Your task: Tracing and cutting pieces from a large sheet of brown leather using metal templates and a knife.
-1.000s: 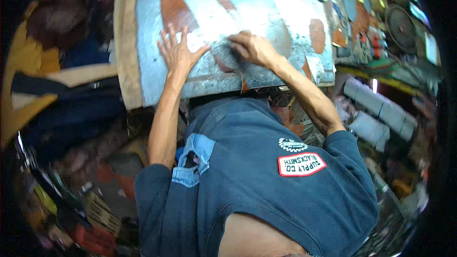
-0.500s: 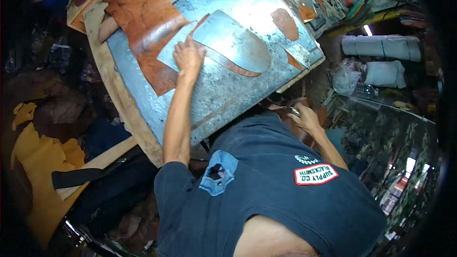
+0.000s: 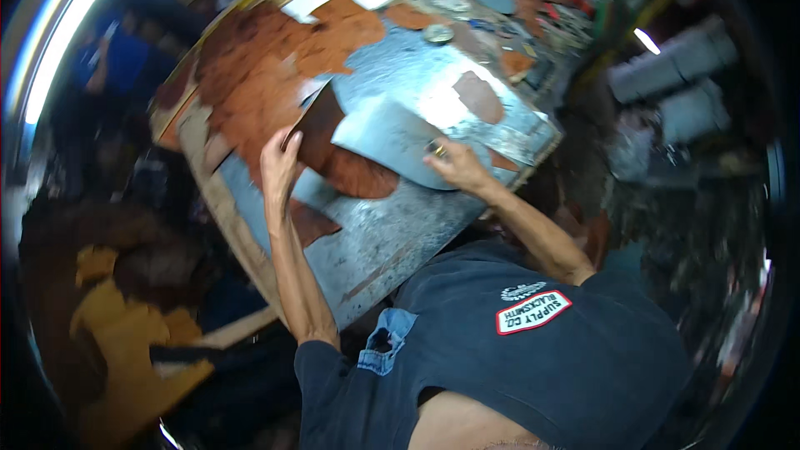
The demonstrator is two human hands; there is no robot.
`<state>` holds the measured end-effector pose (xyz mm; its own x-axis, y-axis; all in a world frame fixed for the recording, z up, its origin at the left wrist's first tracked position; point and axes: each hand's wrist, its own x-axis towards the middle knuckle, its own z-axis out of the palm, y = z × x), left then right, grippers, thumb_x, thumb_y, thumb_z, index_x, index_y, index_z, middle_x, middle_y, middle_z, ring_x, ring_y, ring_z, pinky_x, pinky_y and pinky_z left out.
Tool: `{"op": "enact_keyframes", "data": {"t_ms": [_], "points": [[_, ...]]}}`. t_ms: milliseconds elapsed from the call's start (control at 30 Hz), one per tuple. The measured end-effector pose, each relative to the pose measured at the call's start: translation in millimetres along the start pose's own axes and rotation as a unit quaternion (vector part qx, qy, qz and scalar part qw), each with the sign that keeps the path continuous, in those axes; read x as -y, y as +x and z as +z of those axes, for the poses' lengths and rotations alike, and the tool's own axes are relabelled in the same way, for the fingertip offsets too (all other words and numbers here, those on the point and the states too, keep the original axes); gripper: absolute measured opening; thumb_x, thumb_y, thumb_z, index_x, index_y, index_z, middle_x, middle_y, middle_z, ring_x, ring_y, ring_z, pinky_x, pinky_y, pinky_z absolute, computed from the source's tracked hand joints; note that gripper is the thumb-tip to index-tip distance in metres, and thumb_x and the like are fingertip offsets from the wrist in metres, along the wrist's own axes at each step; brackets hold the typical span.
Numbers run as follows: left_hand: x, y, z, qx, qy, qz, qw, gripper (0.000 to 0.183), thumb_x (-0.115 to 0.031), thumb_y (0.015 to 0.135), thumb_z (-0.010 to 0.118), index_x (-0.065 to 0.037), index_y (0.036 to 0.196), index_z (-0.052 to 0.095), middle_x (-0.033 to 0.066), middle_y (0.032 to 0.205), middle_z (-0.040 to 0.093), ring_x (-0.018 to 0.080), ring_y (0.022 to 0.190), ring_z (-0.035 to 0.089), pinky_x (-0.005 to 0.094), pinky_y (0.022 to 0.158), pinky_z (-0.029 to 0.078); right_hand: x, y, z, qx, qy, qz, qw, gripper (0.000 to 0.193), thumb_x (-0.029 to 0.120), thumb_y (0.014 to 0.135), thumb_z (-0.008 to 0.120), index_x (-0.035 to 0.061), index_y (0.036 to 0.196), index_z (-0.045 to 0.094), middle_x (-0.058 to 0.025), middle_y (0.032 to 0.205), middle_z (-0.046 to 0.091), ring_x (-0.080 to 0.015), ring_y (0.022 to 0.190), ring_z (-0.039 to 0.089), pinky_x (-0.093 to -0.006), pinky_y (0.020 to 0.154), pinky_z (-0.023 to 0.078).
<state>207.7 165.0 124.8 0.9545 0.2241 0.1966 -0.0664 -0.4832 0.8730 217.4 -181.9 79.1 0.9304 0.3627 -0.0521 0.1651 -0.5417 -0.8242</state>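
Note:
My left hand (image 3: pixel 279 168) pinches the left edge of a brown leather piece (image 3: pixel 354 168) with a rounded end, tilted up off the metal-topped table. Beside it, overlapping its right part, is a grey rounded template sheet (image 3: pixel 392 140). My right hand (image 3: pixel 457 165) has its fingers closed at the right edge of this template, with a small shiny metal item by the fingertips that I cannot make out. A light flat piece (image 3: pixel 313 189) lies under the brown leather. The picture is blurred by motion.
The metal-topped table (image 3: pixel 400 237) has a worn wooden edge. A large brown hide (image 3: pixel 267 75) covers its far left. An oval leather piece (image 3: pixel 481 98), a round tin (image 3: pixel 437 34) and scattered tools lie farther off. Yellow leather (image 3: pixel 125 325) lies at the left.
My right hand has come up from beside my body to the template. My left hand has moved left, lifting the brown leather away from the template, which lay on top of it.

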Motion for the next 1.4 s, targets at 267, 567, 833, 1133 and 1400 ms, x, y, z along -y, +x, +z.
{"op": "enact_keyframes", "data": {"t_ms": [267,567,833,1133,1400], "points": [[-118,-19,-53,-0.007,-0.204,-0.012,0.979,0.028,-0.008,0.094,0.061,0.004,0.119,0.062,0.0056,0.111,0.066,0.0108,0.101,0.059,0.0251,0.091,0.046,89,75,-8,0.115,0.307,-0.088,0.941,0.072,0.028,0.083,0.076,0.0009,0.141,0.043,-0.0064,0.104,0.062,-0.0025,0.057,0.042,-0.0203,0.05,0.038],[-73,-49,-16,0.022,-0.385,-0.167,0.907,0.05,-0.009,0.089,0.064,0.002,0.133,0.044,0.0098,0.109,0.063,0.0098,0.076,0.06,0.0215,0.058,0.047,21,107,11,0.245,0.389,0.035,0.887,0.048,0.034,0.084,0.075,0.0046,0.116,0.055,0.0018,0.063,0.051,-0.006,0.047,0.046,-0.0251,0.042,0.039],[-110,-19,43,0.116,-0.12,-0.233,0.958,0.026,-0.017,0.098,0.059,0.003,0.113,0.065,-0.0008,0.096,0.066,0.0043,0.082,0.055,0.0217,0.075,0.045,-21,88,-63,0.242,0.276,0.054,0.929,0.028,0.029,0.089,0.067,0.0012,0.086,0.059,-0.0006,0.06,0.051,-0.0107,0.052,0.05,-0.0303,0.046,0.04],[-94,-8,99,-0.072,-0.042,-0.2,0.976,0.034,-0.03,0.103,0.048,-0.003,0.088,0.062,-0.0073,0.066,0.043,0.0012,0.057,0.036,0.0203,0.051,0.028,-47,79,-90,0.242,0.185,0.001,0.953,0.026,0.022,0.086,0.063,-0.0027,0.085,0.057,-0.0124,0.069,0.058,-0.0178,0.065,0.054,-0.0379,0.06,0.045],[-73,-51,89,-0.116,-0.063,-0.38,0.916,0.053,-0.043,0.103,0.039,0.004,0.109,0.064,0.0053,0.058,0.056,0.0078,0.047,0.05,0.0217,0.039,0.035,-76,48,-78,0.243,0.072,-0.006,0.967,0.02,0.019,0.082,0.059,0.0011,0.092,0.06,-0.0231,0.073,0.062,-0.0386,0.07,0.063,-0.0477,0.064,0.047]]}}
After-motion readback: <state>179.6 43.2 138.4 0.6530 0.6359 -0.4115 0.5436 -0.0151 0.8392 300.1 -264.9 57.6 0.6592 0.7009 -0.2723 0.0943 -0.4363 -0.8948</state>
